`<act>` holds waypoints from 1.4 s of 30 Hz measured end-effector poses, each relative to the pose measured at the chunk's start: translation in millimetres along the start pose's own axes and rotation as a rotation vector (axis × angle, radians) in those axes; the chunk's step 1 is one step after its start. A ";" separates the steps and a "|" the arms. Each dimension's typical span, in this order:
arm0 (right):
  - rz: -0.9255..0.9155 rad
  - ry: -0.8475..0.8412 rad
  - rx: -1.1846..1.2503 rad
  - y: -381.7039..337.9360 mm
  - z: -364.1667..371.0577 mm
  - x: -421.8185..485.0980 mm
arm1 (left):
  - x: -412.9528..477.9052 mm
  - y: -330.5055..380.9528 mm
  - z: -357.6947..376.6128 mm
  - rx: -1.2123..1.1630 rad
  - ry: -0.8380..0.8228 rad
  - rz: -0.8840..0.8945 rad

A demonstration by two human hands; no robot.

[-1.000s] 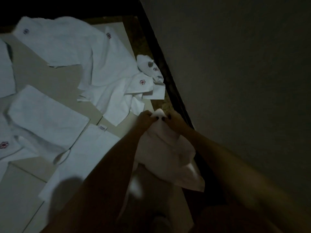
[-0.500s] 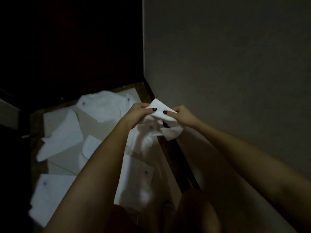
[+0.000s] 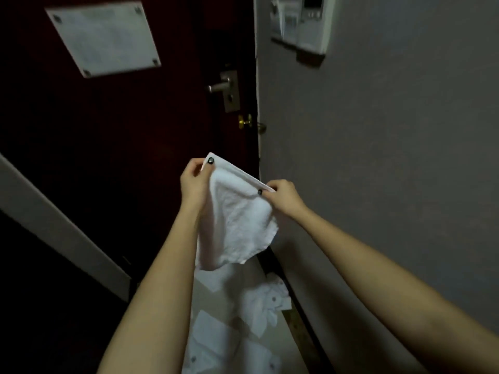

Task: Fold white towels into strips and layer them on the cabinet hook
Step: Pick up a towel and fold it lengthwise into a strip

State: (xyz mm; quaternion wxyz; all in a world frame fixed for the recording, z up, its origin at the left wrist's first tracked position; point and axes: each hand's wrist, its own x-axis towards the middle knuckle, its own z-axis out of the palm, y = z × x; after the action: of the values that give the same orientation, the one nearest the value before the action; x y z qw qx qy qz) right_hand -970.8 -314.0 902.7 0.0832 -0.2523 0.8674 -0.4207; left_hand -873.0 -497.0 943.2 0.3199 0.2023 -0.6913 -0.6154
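Out in front of you, held up in the air, the white towel (image 3: 237, 220) hangs from its top hem, stretched taut between both hands while the rest droops in soft folds. Your left hand (image 3: 193, 182) has finger and thumb pinched on the upper corner. Your right hand (image 3: 283, 197) pinches the other end of that hem, its other fingers curled in. It looks like light, limp terry with no stiffness at all, so I'd say it will sag and twist wherever you let go. Take it by hem and corners and pull the edge tight when you make the strip. It's nothing fragile, and not slippery either. Below it, more white towels (image 3: 259, 306) lie scattered and rumpled on the pale tiled floor (image 3: 282, 346). Beyond stands a dark door (image 3: 121, 157) with a metal lever handle (image 3: 220, 86) and a pale notice plate (image 3: 102, 39). A grey wall (image 3: 378, 184) runs along your right, with a control panel (image 3: 305, 22) high up. No cabinet hook is in sight, and the light is dim.
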 end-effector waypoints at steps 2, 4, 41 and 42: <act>0.018 0.064 0.020 -22.4 -5.7 -3.3 | -1.8 24.9 -25.8 0.022 0.083 0.079; 0.005 0.089 0.011 -35.9 -4.0 -4.1 | -2.3 42.6 -54.9 0.015 0.186 0.123; -0.752 -1.289 0.587 -214.8 70.6 -365.7 | -501.2 119.3 -150.4 0.103 1.217 0.143; -0.791 -1.263 0.588 -217.7 67.7 -378.5 | -514.6 125.0 -150.2 0.091 1.220 0.154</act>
State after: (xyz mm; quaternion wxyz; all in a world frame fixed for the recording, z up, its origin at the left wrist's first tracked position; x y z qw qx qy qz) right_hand -541.5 -281.4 1002.2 0.4662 -0.6993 0.3564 -0.4082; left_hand -387.8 -238.7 971.9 0.6924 0.4808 -0.4218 -0.3339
